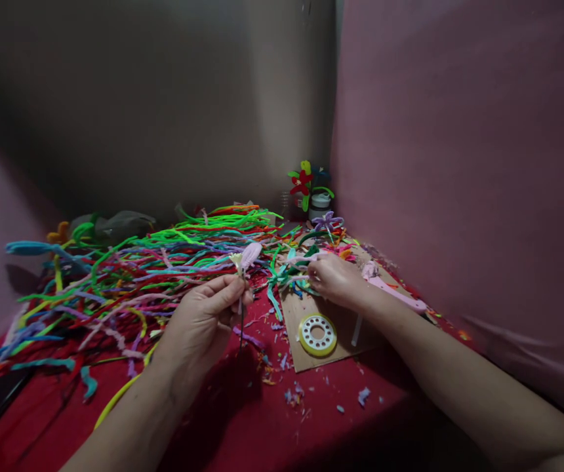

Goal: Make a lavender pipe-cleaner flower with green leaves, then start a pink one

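My left hand (208,311) pinches the thin dark stem of a small pipe-cleaner flower, upright above the red cloth. At its top are a pale lilac petal (251,256) and a tuft of cream stamens (236,261). My right hand (334,278) is closed, its fingers curled down over the back of the cardboard. Pale pink pipe-cleaner pieces (302,260) reach its fingertips, which are partly hidden, so I cannot make out what they grip. Beside that hand lies a teal pipe-cleaner piece (278,278).
Many coloured pipe cleaners (134,275) cover the left side. A roll of tape (317,334) lies on the cardboard (292,357), near a pink-handled tool (397,295). Finished flowers (302,183) stand by a lidded jar (319,204) at the back. Fluff scraps dot the red cloth (282,432).
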`<state>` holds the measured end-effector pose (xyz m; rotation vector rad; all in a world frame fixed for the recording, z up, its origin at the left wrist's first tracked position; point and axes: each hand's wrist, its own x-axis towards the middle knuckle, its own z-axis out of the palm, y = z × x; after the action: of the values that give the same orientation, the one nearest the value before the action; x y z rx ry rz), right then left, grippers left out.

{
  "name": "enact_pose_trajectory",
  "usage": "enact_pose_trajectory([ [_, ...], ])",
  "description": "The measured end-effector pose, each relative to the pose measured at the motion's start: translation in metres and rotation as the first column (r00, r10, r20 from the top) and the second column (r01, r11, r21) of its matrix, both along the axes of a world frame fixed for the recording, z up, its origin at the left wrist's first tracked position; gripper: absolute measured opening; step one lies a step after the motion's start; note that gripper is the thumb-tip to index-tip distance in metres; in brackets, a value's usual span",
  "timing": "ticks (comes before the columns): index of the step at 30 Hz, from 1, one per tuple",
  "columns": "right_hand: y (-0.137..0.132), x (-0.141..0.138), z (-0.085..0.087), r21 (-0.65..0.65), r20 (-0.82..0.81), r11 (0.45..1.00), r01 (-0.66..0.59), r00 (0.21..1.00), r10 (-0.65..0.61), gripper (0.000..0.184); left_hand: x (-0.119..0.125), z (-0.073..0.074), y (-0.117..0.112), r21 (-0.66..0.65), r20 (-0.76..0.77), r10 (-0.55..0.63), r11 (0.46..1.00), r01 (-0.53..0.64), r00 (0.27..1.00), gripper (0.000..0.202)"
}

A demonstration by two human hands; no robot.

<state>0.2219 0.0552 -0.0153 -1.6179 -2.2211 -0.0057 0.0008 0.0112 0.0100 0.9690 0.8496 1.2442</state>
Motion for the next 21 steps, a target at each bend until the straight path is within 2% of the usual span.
enact_pose_trajectory([
  [5,-0.001,0.001,-0.006,0.114,0.031,0.993,-0.04,0.999,0.036,0.017,0.001,-0.003,0.0,-0.016,0.042,-0.011,1.0,0.012,0.999,0.018],
  [7,-0.005,-0.001,-0.003,0.216,-0.006,0.974,-0.067,0.998,0.07,0.017,0.002,-0.004,0.0,-0.031,0.064,-0.007,0.999,0.009,0.998,0.016],
  [9,-0.012,-0.005,0.002,0.378,-0.066,0.916,-0.136,0.983,0.173,0.019,0.003,-0.006,0.0,-0.039,0.086,-0.013,0.999,0.017,0.996,0.015],
  [11,-0.02,-0.01,0.006,0.537,-0.109,0.816,-0.212,0.942,0.317,0.02,0.006,-0.007,-0.001,-0.047,0.101,-0.033,0.998,0.038,0.994,0.014],
  [14,-0.031,-0.018,0.009,0.675,-0.136,0.694,-0.25,0.883,0.45,0.02,0.012,-0.01,-0.006,-0.055,0.116,-0.117,0.991,0.124,0.986,0.01],
  [18,-0.038,-0.023,0.007,0.747,-0.115,0.62,-0.24,0.872,0.476,0.02,0.021,-0.012,-0.016,-0.076,0.132,-0.237,0.966,0.248,0.963,0.01],
  [21,-0.041,-0.022,0.005,0.754,-0.048,0.601,-0.263,0.891,0.451,0.021,0.025,-0.01,-0.02,-0.104,0.139,-0.242,0.961,0.257,0.96,0.013],
])
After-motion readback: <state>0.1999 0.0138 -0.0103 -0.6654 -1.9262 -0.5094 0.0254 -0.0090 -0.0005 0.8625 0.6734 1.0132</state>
